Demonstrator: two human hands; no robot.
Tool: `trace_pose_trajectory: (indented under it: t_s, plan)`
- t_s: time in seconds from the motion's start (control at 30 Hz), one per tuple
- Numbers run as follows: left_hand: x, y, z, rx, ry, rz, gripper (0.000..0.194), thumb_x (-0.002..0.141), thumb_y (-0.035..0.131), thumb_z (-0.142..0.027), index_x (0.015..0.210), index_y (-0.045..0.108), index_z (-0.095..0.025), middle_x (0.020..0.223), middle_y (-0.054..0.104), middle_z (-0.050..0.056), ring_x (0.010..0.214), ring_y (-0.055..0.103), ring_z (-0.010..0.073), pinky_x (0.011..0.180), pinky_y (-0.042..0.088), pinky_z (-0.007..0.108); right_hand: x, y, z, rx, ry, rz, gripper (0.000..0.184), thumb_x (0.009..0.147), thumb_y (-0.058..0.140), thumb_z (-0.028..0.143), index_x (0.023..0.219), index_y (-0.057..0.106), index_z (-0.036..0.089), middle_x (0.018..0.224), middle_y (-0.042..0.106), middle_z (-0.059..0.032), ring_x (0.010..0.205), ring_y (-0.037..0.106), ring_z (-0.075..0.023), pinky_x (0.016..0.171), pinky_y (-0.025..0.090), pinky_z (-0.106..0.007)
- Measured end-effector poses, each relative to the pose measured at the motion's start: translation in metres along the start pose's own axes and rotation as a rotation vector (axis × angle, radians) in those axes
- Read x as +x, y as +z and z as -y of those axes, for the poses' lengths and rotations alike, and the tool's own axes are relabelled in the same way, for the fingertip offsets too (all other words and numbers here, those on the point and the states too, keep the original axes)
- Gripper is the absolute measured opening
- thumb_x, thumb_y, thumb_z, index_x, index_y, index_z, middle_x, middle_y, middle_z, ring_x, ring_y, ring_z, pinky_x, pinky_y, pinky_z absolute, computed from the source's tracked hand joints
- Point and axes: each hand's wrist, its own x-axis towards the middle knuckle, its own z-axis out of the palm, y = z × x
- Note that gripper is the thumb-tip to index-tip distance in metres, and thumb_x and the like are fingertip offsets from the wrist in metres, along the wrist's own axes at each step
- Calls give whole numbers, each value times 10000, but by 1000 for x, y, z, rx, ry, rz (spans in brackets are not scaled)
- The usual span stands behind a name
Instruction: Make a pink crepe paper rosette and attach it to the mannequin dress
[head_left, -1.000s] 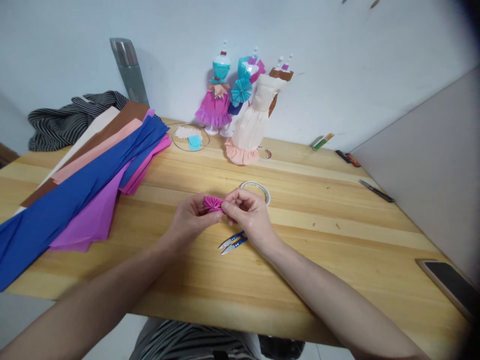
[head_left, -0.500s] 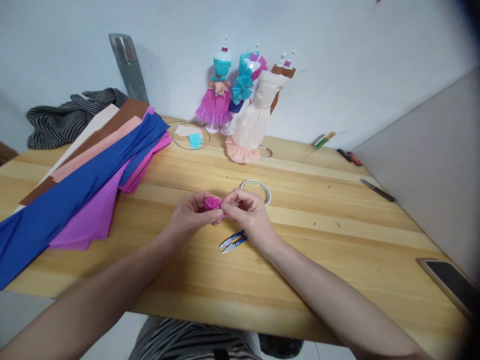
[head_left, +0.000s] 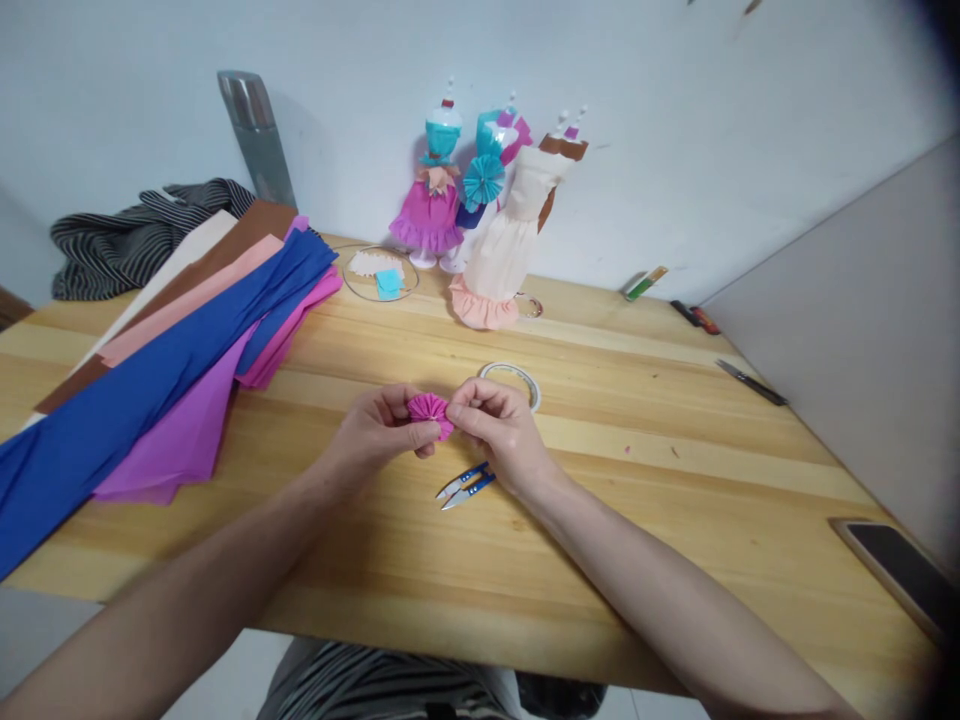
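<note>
Showing rounder than before, the pink pleated rosette (head_left: 427,407) sits pinched between fingertips of left hand (head_left: 381,428) and right hand (head_left: 499,428); tugging hard could tear it.

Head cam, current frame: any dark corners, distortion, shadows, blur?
Head view: right corners dark; head view: phone looks slanted, likely lens distortion; head view: faint shadow on wall right of bottle; head view: pink rosette pleats readable, finer detail soft.

My left hand (head_left: 379,430) covers part of the pleated pink paper rosette (head_left: 429,408); my right hand (head_left: 504,432) hides the handle end of the blue-handled metal snips (head_left: 472,489). Past the left edge of the pale wooden table (head_left: 697,400), the long blue paper sheet (head_left: 169,367) is cut off.
</note>
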Motion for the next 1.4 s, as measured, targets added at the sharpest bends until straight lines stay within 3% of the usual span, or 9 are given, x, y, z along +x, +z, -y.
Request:
trace_pose_trajectory:
  t_s: [0.17,0.27,0.37,0.57,0.8,0.93,1.1,1.3,1.4]
  plan:
    - [3,-4,9,0,31,-23,238,589,833,-275,726,693,-140,601,670,8,520,576,106,522,469,222,-2,2,2,-35,-83,25,251,739,674,402,817,603,174,571,536,45,464,443,-83,436,324,-215]
    - [3,-5,14,26,33,-13,266,580,843,-271,748,690,-133,607,670,11,533,574,104,540,464,224,-1,5,3,-89,-119,26,217,721,692,362,782,584,184,580,571,36,498,506,-97,475,386,-223]
    - [2,-4,14,53,39,-2,252,603,834,-288,745,693,-136,627,675,14,562,582,109,570,471,233,0,6,4,-127,-138,-11,188,723,674,332,679,560,189,526,536,46,461,462,-86,458,366,-220]
    - [3,-5,15,41,41,-53,230,620,819,-319,744,731,-147,597,676,12,509,560,105,519,454,231,-5,6,5,-152,-126,-61,180,745,639,315,660,551,183,507,495,56,433,395,-74,427,311,-218]
    - [4,-3,15,43,41,-60,211,595,824,-277,743,743,-150,606,681,10,533,565,111,539,446,233,-3,5,4,-185,-173,-4,160,743,638,309,803,562,181,564,527,51,483,453,-95,469,356,-230]
    - [3,-2,15,40,15,-50,210,582,826,-265,723,733,-141,603,672,3,535,561,105,533,436,223,-2,6,1,-276,-189,-33,119,746,627,271,703,567,178,565,536,31,494,441,-97,485,342,-239]
    - [4,-4,8,89,-49,-80,248,553,834,-268,726,723,-129,591,670,0,522,557,107,539,451,236,-2,4,0,-221,-157,-71,172,753,615,309,657,550,181,538,495,41,478,397,-90,467,314,-235]
    - [3,-5,8,88,-8,-82,236,592,814,-294,730,711,-133,612,662,3,553,554,107,562,452,236,0,2,1,-143,-173,-15,179,748,645,319,847,583,183,609,520,44,520,453,-100,499,352,-238]
    - [3,-4,9,82,-2,-96,223,586,814,-286,708,703,-136,591,646,-6,551,544,103,562,446,232,1,3,-2,-168,-129,12,152,743,657,308,763,576,182,590,541,33,520,478,-106,511,368,-245]
